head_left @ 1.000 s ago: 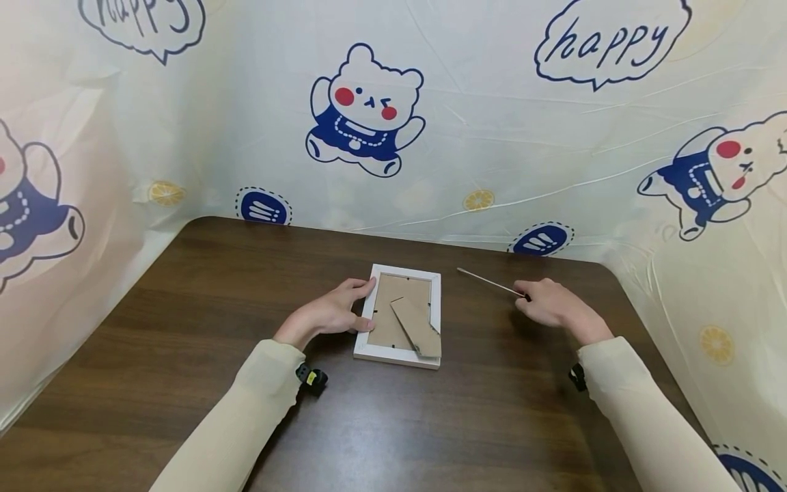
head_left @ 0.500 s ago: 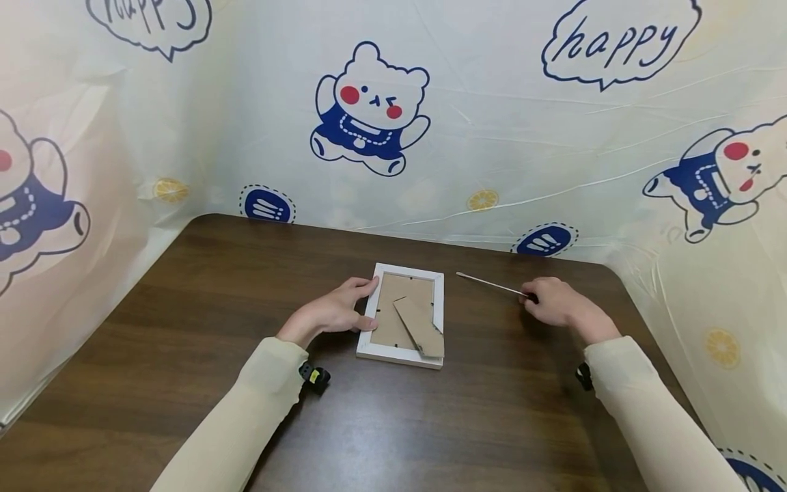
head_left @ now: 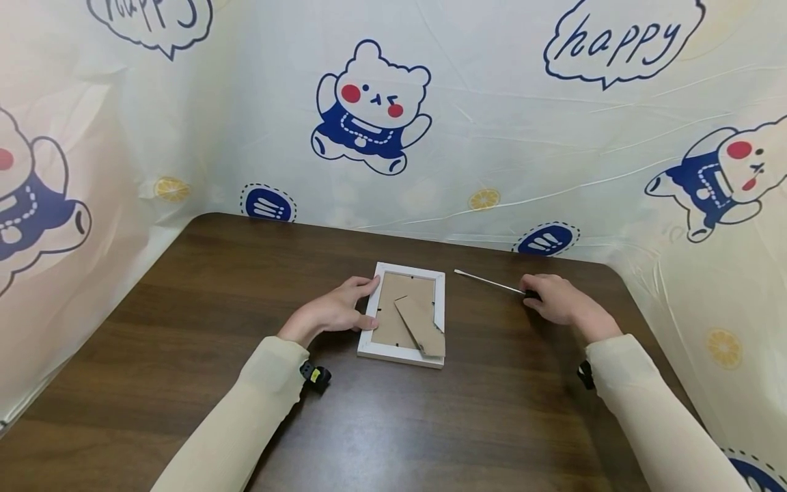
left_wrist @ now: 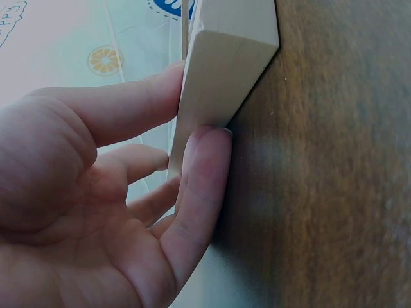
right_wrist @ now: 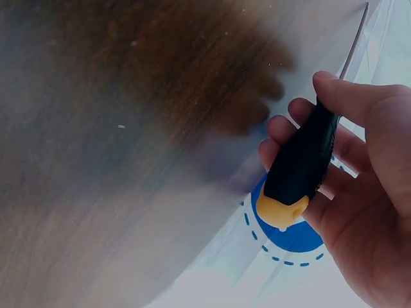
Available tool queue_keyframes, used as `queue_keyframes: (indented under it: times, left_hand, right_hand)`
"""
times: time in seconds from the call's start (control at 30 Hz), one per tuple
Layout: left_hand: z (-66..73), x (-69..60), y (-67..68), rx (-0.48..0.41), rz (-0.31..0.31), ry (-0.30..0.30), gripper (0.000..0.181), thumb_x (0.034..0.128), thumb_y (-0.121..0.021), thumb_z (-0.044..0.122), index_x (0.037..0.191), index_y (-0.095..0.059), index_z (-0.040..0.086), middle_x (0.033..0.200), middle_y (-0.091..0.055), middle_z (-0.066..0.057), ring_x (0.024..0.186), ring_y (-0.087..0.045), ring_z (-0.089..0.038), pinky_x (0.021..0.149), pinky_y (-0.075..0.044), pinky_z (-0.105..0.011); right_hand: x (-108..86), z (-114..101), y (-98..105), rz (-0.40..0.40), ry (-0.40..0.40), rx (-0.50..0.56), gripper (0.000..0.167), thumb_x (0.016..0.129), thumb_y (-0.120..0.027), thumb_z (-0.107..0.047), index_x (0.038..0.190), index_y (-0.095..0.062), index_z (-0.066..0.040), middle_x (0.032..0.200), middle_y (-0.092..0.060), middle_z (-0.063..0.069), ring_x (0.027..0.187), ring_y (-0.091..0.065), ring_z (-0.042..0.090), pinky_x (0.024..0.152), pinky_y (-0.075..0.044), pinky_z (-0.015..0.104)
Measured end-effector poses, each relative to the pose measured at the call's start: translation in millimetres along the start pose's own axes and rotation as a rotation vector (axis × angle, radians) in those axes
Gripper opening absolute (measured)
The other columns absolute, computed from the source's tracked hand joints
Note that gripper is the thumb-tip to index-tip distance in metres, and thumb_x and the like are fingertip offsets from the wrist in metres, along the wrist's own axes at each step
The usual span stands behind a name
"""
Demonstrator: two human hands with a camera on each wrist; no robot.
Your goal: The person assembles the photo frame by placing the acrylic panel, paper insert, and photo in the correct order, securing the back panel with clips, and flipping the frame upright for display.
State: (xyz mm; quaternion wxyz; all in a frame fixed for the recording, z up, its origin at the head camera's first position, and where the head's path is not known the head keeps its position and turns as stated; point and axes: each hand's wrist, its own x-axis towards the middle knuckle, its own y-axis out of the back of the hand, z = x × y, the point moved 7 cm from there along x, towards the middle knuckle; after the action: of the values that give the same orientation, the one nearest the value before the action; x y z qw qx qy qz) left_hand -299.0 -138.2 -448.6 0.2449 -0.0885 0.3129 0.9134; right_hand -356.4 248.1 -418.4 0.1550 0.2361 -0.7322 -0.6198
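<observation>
A white picture frame (head_left: 401, 362) lies back-up on the brown table, its tan backing board (head_left: 393, 287) facing me. A tan stand flap (head_left: 424, 328) slants across the board's lower right. My left hand (head_left: 335, 309) holds the frame's left side, thumb on the back face; in the left wrist view, fingers (left_wrist: 204, 173) touch the pale side edge. To the right, my right hand (head_left: 556, 301) grips a screwdriver (head_left: 492, 282) over the table. Its thin shaft points left toward the frame, apart from it. The right wrist view shows its black handle (right_wrist: 302, 154) with a yellow end.
The brown wooden table (head_left: 344, 424) has a back edge close to a printed curtain (head_left: 258, 102) with bears and "happy" bubbles. The curtain also hangs along the left and right sides.
The screwdriver has shifted slightly in my right hand: its tip is a little nearer the frame and more black handle shows. The view has drifted slightly; my left hand stays on the frame.
</observation>
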Motion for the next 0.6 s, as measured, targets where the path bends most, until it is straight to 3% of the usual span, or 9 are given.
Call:
queue_keyframes:
  times: [0.2,0.6]
  left_hand:
    - [0.0,0.7,-0.8,-0.003,-0.001,-0.001,0.092,0.0976,-0.078,0.013,0.170,-0.022,0.016,0.174,-0.014,-0.018,0.151,-0.037,-0.040,0.103,-0.057,-0.043]
    - [-0.6,1.0,0.2,0.007,0.003,-0.004,0.092,0.0981,-0.077,0.015,0.171,-0.021,0.016,0.174,-0.014,-0.018,0.152,-0.034,-0.040,0.107,-0.054,-0.045]
  right_hand:
    - [0.7,-1.1,1.3,0.015,0.003,-0.003,0.013,0.096,-0.075,-0.001,0.106,-0.067,-0.007,0.098,-0.067,0.008,0.087,-0.061,0.025,0.081,-0.056,0.051]
    - [5.8,2.0,-0.1,0.050,0.002,-0.029,0.013,0.095,-0.076,0.001,0.104,-0.068,-0.006,0.100,-0.065,0.013,0.090,-0.063,0.031,0.084,-0.056,0.055]
